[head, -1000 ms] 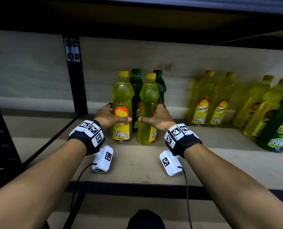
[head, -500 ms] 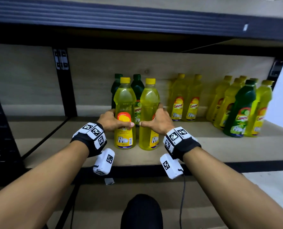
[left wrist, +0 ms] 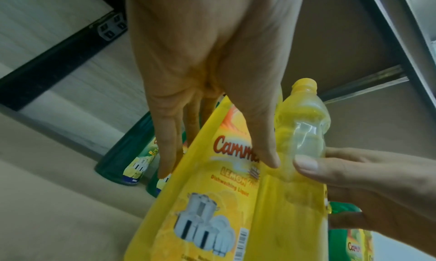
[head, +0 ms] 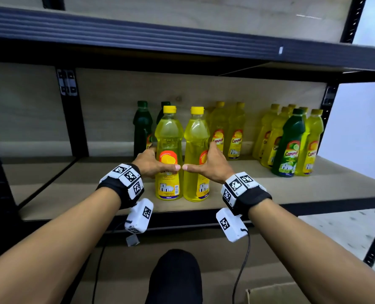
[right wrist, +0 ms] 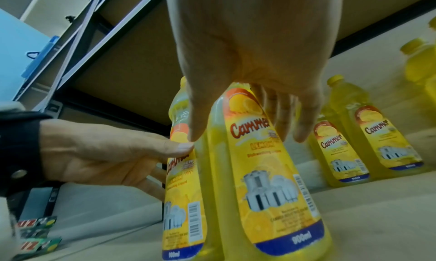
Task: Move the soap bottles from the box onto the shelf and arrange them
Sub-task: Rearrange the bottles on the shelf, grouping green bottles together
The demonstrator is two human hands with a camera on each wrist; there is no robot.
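Here, two hands bracket a pair of yellow soap bottles near the shelf's front edge.

Nearest, a cardboard box (head: 276,294) is cut off by the lower frame edge. On the shelf (head: 269,194), the left hand (head: 150,164) cups the left yellow bottle (head: 169,150) and the right hand (head: 210,166) the right yellow bottle (head: 196,154), fingers straight along the sides, thumbs nearly meeting in front; the bottles stand upright, touching. Behind, two green bottles (head: 142,126) are partly hidden, and the farthest yellow bottles (head: 276,132) overlap.
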